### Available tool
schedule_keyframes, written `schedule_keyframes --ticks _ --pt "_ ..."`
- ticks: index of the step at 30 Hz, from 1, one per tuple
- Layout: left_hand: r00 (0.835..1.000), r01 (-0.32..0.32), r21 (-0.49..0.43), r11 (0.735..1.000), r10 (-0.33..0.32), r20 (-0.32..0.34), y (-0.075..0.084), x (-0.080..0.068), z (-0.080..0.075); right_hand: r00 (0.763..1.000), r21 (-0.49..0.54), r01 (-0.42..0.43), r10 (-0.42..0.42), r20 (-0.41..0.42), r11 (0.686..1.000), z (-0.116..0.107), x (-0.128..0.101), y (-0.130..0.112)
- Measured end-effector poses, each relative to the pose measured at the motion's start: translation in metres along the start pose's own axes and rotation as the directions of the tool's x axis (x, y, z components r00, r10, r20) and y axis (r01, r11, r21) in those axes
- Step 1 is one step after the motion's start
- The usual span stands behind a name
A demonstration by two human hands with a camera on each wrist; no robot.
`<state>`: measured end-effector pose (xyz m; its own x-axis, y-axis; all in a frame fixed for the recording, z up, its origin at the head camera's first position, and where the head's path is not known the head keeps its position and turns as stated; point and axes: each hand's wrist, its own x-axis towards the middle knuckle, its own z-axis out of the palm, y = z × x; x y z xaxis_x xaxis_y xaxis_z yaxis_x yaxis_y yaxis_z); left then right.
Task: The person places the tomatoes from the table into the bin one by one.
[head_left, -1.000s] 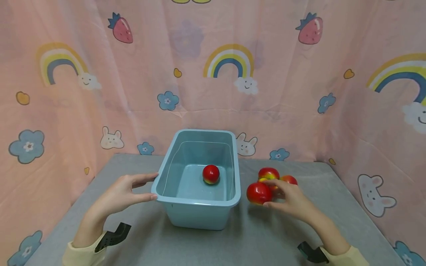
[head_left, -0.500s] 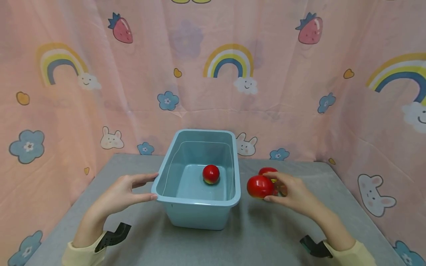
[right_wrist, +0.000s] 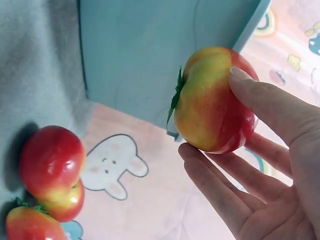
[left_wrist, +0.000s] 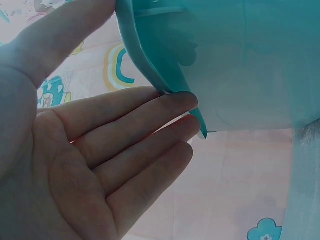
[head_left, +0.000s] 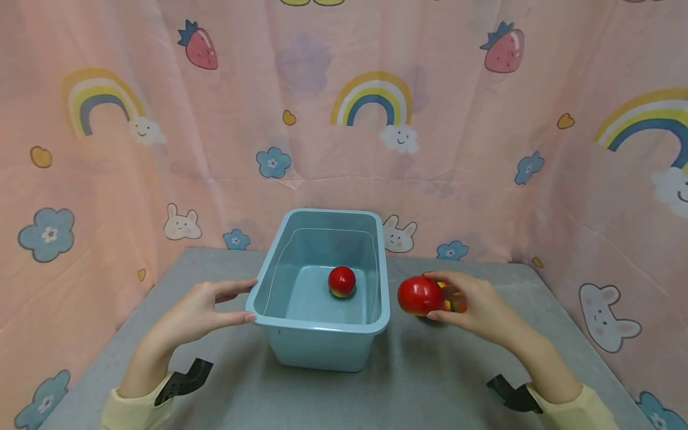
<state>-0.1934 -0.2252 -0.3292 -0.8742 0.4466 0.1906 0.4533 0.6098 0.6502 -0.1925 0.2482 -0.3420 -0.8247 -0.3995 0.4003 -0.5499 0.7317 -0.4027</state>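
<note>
A light blue plastic bin (head_left: pixel 322 326) stands mid-table with one red apple (head_left: pixel 341 282) on its floor. My left hand (head_left: pixel 199 310) lies against the bin's left rim, its straight fingers (left_wrist: pixel 150 135) under the lip of the bin (left_wrist: pixel 240 65) and the thumb above. My right hand (head_left: pixel 470 306) grips a red-and-yellow apple (head_left: pixel 420 295) just right of the bin and clear of the table. In the right wrist view the thumb and fingers of that hand (right_wrist: pixel 270 165) wrap this apple (right_wrist: pixel 212 100) beside the bin wall (right_wrist: pixel 150 55).
Three more red apples (right_wrist: pixel 50 157) lie together on the grey table (head_left: pixel 419 382); in the head view my right hand mostly hides them. A pink patterned curtain (head_left: pixel 344 119) closes the back and both sides.
My right hand has lifted the apple off the table, raising it a little beside the bin and covering the other apples. The left hand and the bin have not moved.
</note>
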Motion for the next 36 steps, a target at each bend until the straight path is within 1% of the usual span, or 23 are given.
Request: schedule_keyframes --ticks 4,13,20,27,36 --pt "1.000 0.003 0.005 1.000 -0.003 -0.001 0.001 0.000 0.000 1.000 -0.018 0.012 -0.012 -0.012 1.000 -0.004 0.002 -0.003" --pt "1.000 0.002 0.008 1.000 -0.002 0.002 0.001 0.000 0.000 0.999 -0.013 0.040 -0.040 -0.014 0.999 -0.013 0.011 -0.007" --pt "1.000 -0.010 0.007 1.000 0.010 0.001 0.000 0.001 -0.001 0.999 -0.023 0.045 -0.045 -0.003 0.999 -0.019 0.017 -0.016" --pt "1.000 -0.004 0.011 1.000 0.004 -0.001 0.001 -0.001 -0.001 0.998 -0.011 0.063 -0.063 0.007 0.998 -0.026 0.025 -0.025" --pt "1.000 -0.002 0.006 1.000 0.002 0.000 0.000 -0.001 -0.001 0.997 -0.023 0.081 -0.080 0.022 0.996 -0.034 0.036 -0.036"
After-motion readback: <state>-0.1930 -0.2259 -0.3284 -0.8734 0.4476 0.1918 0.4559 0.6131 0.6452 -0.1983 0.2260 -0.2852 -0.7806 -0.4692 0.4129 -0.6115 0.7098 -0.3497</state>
